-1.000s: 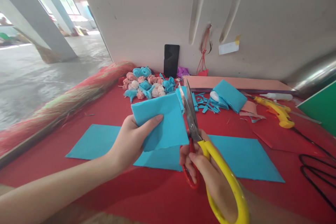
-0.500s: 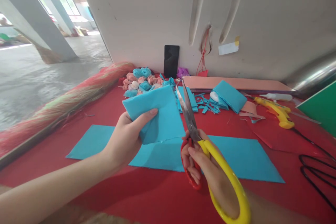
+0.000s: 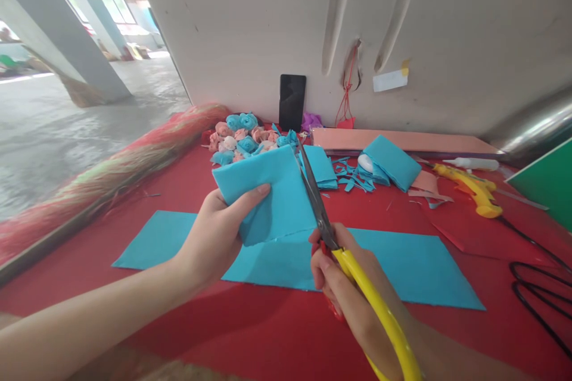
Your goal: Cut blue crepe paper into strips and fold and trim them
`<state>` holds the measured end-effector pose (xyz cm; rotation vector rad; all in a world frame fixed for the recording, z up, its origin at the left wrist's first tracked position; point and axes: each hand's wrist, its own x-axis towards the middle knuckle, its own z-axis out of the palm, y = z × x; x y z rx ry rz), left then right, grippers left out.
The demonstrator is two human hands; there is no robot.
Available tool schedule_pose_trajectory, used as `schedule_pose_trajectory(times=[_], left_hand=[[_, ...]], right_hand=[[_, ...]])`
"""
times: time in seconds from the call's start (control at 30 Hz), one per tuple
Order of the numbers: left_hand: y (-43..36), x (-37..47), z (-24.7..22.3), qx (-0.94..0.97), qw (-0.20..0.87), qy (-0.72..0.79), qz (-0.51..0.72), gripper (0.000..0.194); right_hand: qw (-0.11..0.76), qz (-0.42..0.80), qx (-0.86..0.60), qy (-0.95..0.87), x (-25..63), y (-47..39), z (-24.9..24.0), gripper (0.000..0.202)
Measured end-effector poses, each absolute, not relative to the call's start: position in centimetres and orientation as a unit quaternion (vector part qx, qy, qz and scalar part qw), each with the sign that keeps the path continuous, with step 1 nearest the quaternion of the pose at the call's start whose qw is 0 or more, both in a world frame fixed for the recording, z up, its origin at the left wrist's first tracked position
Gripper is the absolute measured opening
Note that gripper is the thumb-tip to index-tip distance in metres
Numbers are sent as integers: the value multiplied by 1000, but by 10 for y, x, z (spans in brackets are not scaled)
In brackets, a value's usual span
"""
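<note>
A folded piece of blue paper is pinched in my left hand, thumb on top. My right hand grips scissors with one yellow and one red handle. Their blades, nearly closed, lie along the right edge of the folded paper. Whether paper is between the blades is too small to tell. Beneath both hands, a long blue paper strip is laid flat on the red table surface.
Behind are blue and pink paper flowers, a black phone upright against the wall, blue scraps and folded blue paper. A yellow glue gun with a black cable lies at right, near a green board.
The scissor blades have come together and swung left against the paper's right edge. My right hand's fingers have closed further on the handles. My left hand has barely moved.
</note>
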<state>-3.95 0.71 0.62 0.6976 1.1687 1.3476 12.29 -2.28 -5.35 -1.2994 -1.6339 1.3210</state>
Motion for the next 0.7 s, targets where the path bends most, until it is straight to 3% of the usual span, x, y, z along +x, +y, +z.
schedule_pose_trajectory(times=[0.7], left_hand=[[12, -49, -10, 345, 589, 478, 552, 27]], right_hand=[[315, 486, -508, -638, 123, -22, -56, 23]])
